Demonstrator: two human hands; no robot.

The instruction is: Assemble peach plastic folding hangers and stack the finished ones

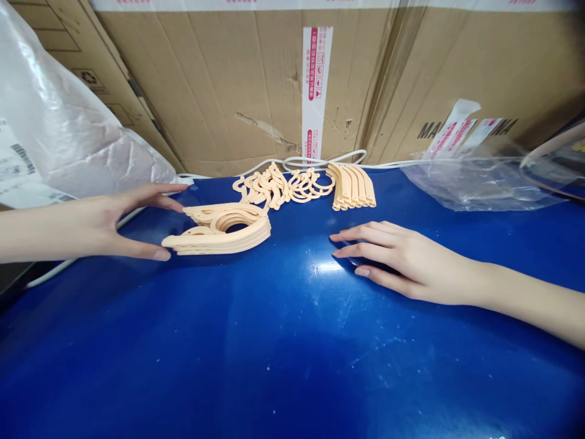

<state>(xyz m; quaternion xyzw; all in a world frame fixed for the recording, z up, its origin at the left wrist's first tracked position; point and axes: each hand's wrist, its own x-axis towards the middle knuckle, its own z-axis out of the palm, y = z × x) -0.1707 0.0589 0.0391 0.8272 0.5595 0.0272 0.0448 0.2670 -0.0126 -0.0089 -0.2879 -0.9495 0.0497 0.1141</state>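
A stack of flat, curved cream plastic pieces (219, 242) with a round opening lies left of centre on the blue table. At its left end is my left hand (114, 222), thumb and fingers spread apart, their tips at or very near the stack's edges; firm contact cannot be made out. My right hand (402, 259) rests palm down on the bare tabletop, fingers stretched out, holding nothing. Behind the stack lies a loose pile of small S-shaped cream pieces (273, 188), beside ring-like hook pieces (304, 186). Curved cream arm pieces (354, 186) sit side by side further right.
Large cardboard boxes (219, 79) stand along the back of the blue table (274, 341). A white cable (388, 164) runs along their base. A clear plastic bag (484, 183) lies at back right, and a white plastic wrapping (82, 122) bulges in at left.
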